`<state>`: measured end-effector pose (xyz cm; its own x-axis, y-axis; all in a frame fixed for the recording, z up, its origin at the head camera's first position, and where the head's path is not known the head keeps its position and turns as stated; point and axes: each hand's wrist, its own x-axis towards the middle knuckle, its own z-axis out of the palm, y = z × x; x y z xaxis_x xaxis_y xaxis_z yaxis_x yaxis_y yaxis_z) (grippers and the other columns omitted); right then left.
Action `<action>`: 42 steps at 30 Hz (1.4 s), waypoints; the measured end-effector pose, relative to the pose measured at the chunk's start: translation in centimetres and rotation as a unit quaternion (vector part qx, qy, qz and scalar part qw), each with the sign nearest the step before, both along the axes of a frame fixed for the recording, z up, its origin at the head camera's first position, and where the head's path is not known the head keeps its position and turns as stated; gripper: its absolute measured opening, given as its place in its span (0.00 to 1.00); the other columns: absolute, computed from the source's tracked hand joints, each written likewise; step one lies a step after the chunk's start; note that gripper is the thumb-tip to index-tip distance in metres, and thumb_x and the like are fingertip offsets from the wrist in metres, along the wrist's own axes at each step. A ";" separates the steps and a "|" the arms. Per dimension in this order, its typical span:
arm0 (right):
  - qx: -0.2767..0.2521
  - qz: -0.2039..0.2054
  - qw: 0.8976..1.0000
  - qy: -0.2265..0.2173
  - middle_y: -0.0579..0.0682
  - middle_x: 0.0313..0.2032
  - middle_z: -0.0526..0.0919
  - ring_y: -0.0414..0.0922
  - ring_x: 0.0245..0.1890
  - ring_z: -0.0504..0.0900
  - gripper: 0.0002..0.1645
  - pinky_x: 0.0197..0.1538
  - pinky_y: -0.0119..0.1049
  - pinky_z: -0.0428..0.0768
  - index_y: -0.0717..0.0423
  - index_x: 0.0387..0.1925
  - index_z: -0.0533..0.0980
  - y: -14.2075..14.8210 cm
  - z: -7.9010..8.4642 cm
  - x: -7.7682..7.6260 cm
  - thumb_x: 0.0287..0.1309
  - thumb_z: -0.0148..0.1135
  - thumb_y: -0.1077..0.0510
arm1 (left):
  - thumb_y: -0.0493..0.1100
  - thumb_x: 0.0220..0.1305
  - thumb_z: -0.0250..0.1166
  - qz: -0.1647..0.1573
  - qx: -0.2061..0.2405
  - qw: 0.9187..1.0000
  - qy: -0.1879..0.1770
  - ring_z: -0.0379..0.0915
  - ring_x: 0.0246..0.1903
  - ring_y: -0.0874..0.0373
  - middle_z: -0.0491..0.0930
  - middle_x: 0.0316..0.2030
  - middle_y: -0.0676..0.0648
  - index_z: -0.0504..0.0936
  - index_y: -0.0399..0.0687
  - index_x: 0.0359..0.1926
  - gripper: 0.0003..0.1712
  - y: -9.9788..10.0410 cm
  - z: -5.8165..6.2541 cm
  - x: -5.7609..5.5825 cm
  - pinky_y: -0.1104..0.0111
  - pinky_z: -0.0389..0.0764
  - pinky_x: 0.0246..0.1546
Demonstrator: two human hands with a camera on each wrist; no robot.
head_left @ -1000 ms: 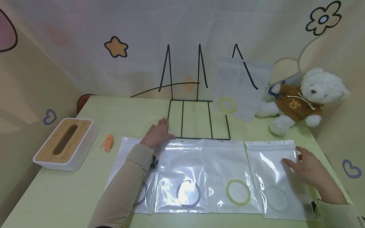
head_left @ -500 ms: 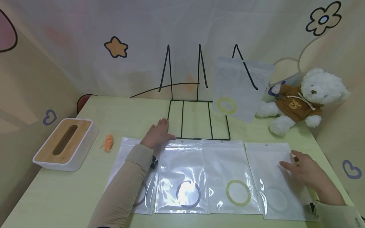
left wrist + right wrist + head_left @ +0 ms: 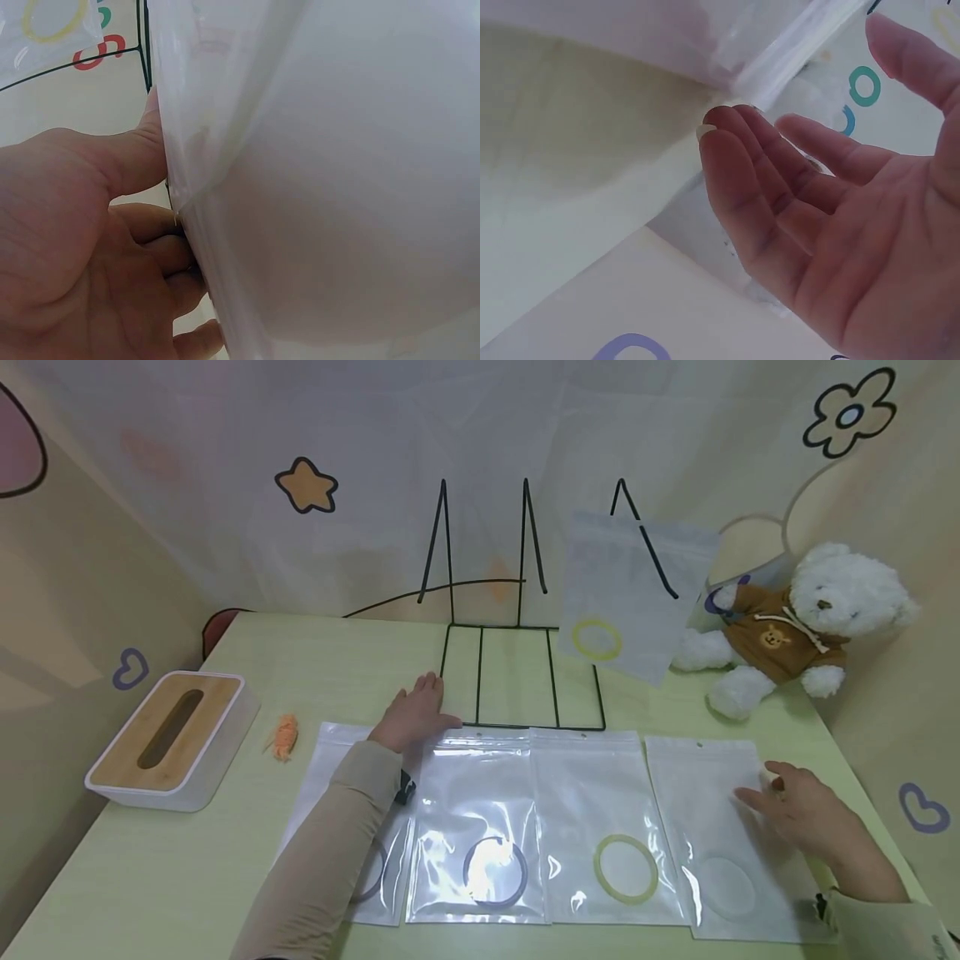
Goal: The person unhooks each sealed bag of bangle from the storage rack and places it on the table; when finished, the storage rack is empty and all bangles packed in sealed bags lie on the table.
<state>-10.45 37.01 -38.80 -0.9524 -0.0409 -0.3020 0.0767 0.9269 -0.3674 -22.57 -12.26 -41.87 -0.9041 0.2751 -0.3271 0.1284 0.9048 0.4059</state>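
My left hand (image 3: 412, 710) lies at the front left corner of a black wire rack (image 3: 517, 726), just above the bags' top edges. Its fingers are extended and hold nothing in the head view. My right hand (image 3: 802, 810) is at the right edge of the rightmost clear zip bag (image 3: 705, 802), thumb over it, fingers loosely bent. In the right wrist view nothing sits between the right fingers (image 3: 735, 180) and thumb. Beside that bag lie a bag with a yellow ring (image 3: 585, 793), one with a purplish ring (image 3: 465, 785), and another bag (image 3: 330, 760) partly under my left forearm.
Another zip bag (image 3: 622, 585) with a yellow ring hangs on the rack's right hook. A white teddy bear (image 3: 780, 618) in a brown hoodie sits at the right. On the left are a wooden-topped tissue box (image 3: 168, 739) and a small orange yarn bundle (image 3: 285, 737).
The rightmost bag's upper right corner has shifted left and lies flatter. My right hand has moved slightly left and down. The left hand has stayed still.
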 end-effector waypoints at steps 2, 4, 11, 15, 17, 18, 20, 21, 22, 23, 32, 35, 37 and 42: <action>0.002 0.015 1.000 0.019 0.82 0.49 0.70 0.73 0.49 0.73 0.48 0.45 0.62 0.73 0.85 0.60 0.57 -0.2 0.3 0.0 0.68 0.52 0.40 | 0.59 0.68 0.58 0.001 0.001 1.000 0.001 0.31 0.74 0.46 0.36 0.75 0.37 0.42 0.34 0.75 0.52 0.0 0.0 0.0 0.49 0.39 0.71; 0.005 0.027 0.999 0.040 0.81 0.49 0.71 0.72 0.48 0.73 0.46 0.44 0.62 0.73 0.85 0.59 0.59 -0.5 0.7 -0.2 0.69 0.51 0.41 | 0.59 0.68 0.58 0.000 0.001 1.000 0.002 0.31 0.74 0.46 0.37 0.75 0.37 0.42 0.33 0.75 0.52 -0.1 0.0 0.0 0.49 0.40 0.71; -0.016 0.025 0.995 0.092 0.76 0.51 0.72 0.68 0.48 0.75 0.44 0.42 0.58 0.76 0.80 0.62 0.60 -1.9 2.5 -2.0 0.70 0.49 0.40 | 0.59 0.68 0.58 -0.003 0.006 1.000 0.007 0.32 0.74 0.45 0.37 0.75 0.37 0.43 0.33 0.75 0.51 -0.1 0.0 0.1 0.49 0.40 0.71; -0.047 0.008 0.988 0.147 0.72 0.48 0.76 0.66 0.46 0.77 0.39 0.38 0.53 0.77 0.75 0.63 0.63 -3.1 3.8 -2.9 0.71 0.49 0.42 | 0.58 0.68 0.58 -0.004 0.011 1.000 0.008 0.32 0.74 0.45 0.37 0.75 0.37 0.43 0.33 0.75 0.51 -0.1 0.1 0.2 0.48 0.40 0.71; -0.065 0.002 0.983 0.173 0.70 0.48 0.76 0.65 0.47 0.76 0.37 0.39 0.54 0.76 0.72 0.63 0.64 -3.8 4.4 -3.3 0.71 0.49 0.43 | 0.58 0.68 0.58 -0.004 0.013 1.000 0.007 0.32 0.74 0.45 0.37 0.75 0.37 0.43 0.33 0.75 0.51 -0.1 0.1 0.1 0.48 0.40 0.71; -0.075 -0.002 0.980 0.182 0.70 0.49 0.76 0.65 0.48 0.75 0.37 0.41 0.55 0.75 0.71 0.64 0.63 -4.1 4.6 -3.5 0.71 0.48 0.43 | 0.58 0.68 0.59 -0.004 0.014 1.000 0.007 0.32 0.74 0.45 0.37 0.75 0.37 0.43 0.33 0.75 0.51 -0.1 0.1 0.2 0.48 0.40 0.71; -0.095 -0.010 0.975 0.201 0.69 0.52 0.74 0.65 0.50 0.73 0.37 0.43 0.57 0.72 0.70 0.65 0.63 -4.8 5.1 -3.9 0.72 0.47 0.42 | 0.58 0.68 0.59 -0.004 0.014 1.000 0.007 0.32 0.74 0.45 0.38 0.75 0.37 0.44 0.33 0.75 0.51 -0.1 0.1 0.1 0.48 0.40 0.71; -0.103 -0.014 0.972 0.211 0.69 0.53 0.73 0.65 0.51 0.72 0.37 0.44 0.55 0.72 0.70 0.66 0.63 -5.1 5.4 -4.1 0.72 0.47 0.42 | 0.58 0.68 0.59 -0.004 0.013 1.000 0.006 0.32 0.74 0.45 0.37 0.75 0.37 0.43 0.33 0.75 0.51 -0.1 0.1 0.2 0.48 0.40 0.71; -0.110 -0.017 0.969 0.221 0.69 0.54 0.72 0.65 0.51 0.71 0.37 0.44 0.53 0.71 0.70 0.66 0.63 -5.4 5.5 -4.4 0.72 0.46 0.42 | 0.58 0.68 0.59 -0.004 0.013 1.000 0.005 0.32 0.74 0.45 0.37 0.75 0.37 0.43 0.33 0.75 0.51 -0.1 0.1 0.2 0.48 0.40 0.71; -0.116 -0.021 0.965 0.233 0.69 0.55 0.71 0.64 0.52 0.71 0.37 0.44 0.51 0.71 0.70 0.66 0.63 -5.7 5.7 -4.6 0.72 0.46 0.43 | 0.58 0.68 0.59 -0.004 0.012 1.000 0.005 0.32 0.74 0.45 0.37 0.75 0.37 0.43 0.33 0.75 0.51 -0.1 0.1 0.2 0.48 0.40 0.71; -0.146 -0.060 0.938 0.308 0.66 0.58 0.70 0.61 0.54 0.71 0.34 0.43 0.35 0.66 0.66 0.66 0.65 -7.7 6.6 -6.4 0.72 0.46 0.44 | 0.59 0.68 0.58 -0.007 0.008 1.000 0.008 0.32 0.74 0.46 0.38 0.75 0.37 0.43 0.34 0.75 0.51 -0.2 -0.1 0.0 0.49 0.40 0.71; -0.157 -0.075 0.935 0.311 0.65 0.59 0.70 0.59 0.55 0.71 0.35 0.45 0.32 0.66 0.65 0.67 0.64 -8.4 6.9 -7.0 0.71 0.47 0.43 | 0.59 0.68 0.58 -0.008 0.009 1.000 0.005 0.31 0.74 0.46 0.37 0.75 0.37 0.43 0.34 0.75 0.51 -0.2 -0.1 0.0 0.49 0.39 0.71; -0.167 -0.081 0.934 0.306 0.64 0.60 0.69 0.58 0.56 0.71 0.36 0.48 0.35 0.68 0.63 0.68 0.62 -8.8 7.0 -7.3 0.71 0.46 0.42 | 0.59 0.68 0.58 -0.007 0.009 1.000 0.005 0.32 0.74 0.46 0.37 0.75 0.37 0.43 0.33 0.75 0.51 -0.2 -0.1 0.0 0.49 0.40 0.71; -0.180 -0.083 0.933 0.299 0.65 0.61 0.67 0.60 0.57 0.69 0.36 0.52 0.47 0.69 0.61 0.70 0.60 -9.6 7.0 -7.9 0.71 0.46 0.43 | 0.59 0.68 0.58 -0.009 0.006 1.000 0.006 0.32 0.74 0.46 0.38 0.75 0.37 0.43 0.33 0.75 0.51 -0.2 0.1 0.1 0.49 0.40 0.71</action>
<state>-18.33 27.42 -31.78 -0.9486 0.1253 0.2907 -0.1108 0.7288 -0.6757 -22.49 -12.50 -41.81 -0.9028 0.2945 -0.3134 0.1485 0.8974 0.4154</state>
